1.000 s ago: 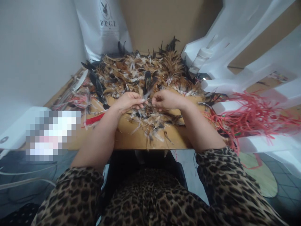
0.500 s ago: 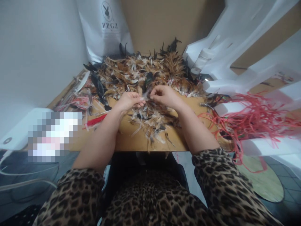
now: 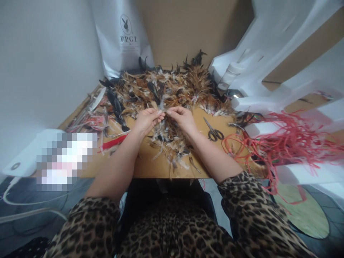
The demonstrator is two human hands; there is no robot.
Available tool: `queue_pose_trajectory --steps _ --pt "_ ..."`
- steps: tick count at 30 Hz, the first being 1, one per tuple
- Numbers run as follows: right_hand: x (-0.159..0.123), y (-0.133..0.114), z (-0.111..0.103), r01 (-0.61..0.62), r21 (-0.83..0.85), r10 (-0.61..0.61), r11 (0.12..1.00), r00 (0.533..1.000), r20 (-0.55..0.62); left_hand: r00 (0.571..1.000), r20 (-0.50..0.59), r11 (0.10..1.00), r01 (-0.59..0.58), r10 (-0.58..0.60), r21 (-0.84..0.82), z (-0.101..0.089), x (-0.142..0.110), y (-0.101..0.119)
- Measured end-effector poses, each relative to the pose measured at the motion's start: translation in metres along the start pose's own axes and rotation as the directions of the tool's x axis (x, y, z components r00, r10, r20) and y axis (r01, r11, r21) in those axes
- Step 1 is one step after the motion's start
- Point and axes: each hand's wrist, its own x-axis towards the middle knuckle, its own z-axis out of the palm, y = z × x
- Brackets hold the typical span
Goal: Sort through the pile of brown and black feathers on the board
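Between thumb and fingers, my left hand (image 3: 151, 119) pinches a small bunch of dark feathers (image 3: 155, 92) by its pale, downy base. The tips of the bunch point up and away from me. My right hand (image 3: 182, 117) is closed in a pinch at the same base, its fingertips almost meeting those of the left. Exactly what lies between the right fingertips is too small to make out fully. Below both hands, a loose heap of brown and white feathers (image 3: 172, 148) lies on the table. Scissors (image 3: 213, 132) with dark handles rest right of my right forearm.
A large pile of brown feathers (image 3: 145, 84) spreads behind my hands. Red strips (image 3: 290, 139) tangle at the right, near a clear bottle (image 3: 231, 75). A red bundle (image 3: 114, 142) and a white power bank-like box (image 3: 34, 150) lie left. A silver bag (image 3: 126, 53) stands behind.
My right hand has come in from the right to the feather base, after pulling at its down. The bunch now leans left. The scissors, hidden before by my right arm, show now.
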Motion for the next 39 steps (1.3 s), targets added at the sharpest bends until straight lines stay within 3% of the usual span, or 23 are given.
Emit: queue_pose_trajectory --steps 13,22,26,31,34,39 --pt "0.002 0.013 -0.002 0.07 0.0 -0.07 0.998 0.998 0.009 0.986 0.111 0.983 0.106 -0.123 0.147 -0.001 -0.002 -0.009" --pt "0.003 0.015 -0.002 0.082 0.006 -0.083 0.997 0.995 0.052 0.986 0.127 0.959 0.074 -0.112 0.273 -0.005 -0.004 -0.006" --pt "0.014 0.005 -0.029 0.051 -0.04 -0.053 0.998 0.998 -0.045 0.997 0.059 0.964 0.038 -0.056 0.262 -0.006 -0.002 -0.005" --pt "0.033 0.003 -0.088 0.0 -0.376 -0.027 0.927 0.997 -0.066 1.0 -0.019 0.976 0.02 -0.016 0.216 -0.009 -0.001 -0.001" --pt "0.035 0.001 -0.106 -0.002 -0.528 0.023 0.849 0.999 0.035 0.999 -0.018 0.978 0.03 -0.027 0.207 -0.01 -0.001 -0.001" --pt "0.03 -0.002 -0.107 0.013 -0.668 0.164 0.744 0.965 0.202 0.999 -0.017 0.984 0.032 -0.029 0.175 -0.01 -0.001 -0.002"
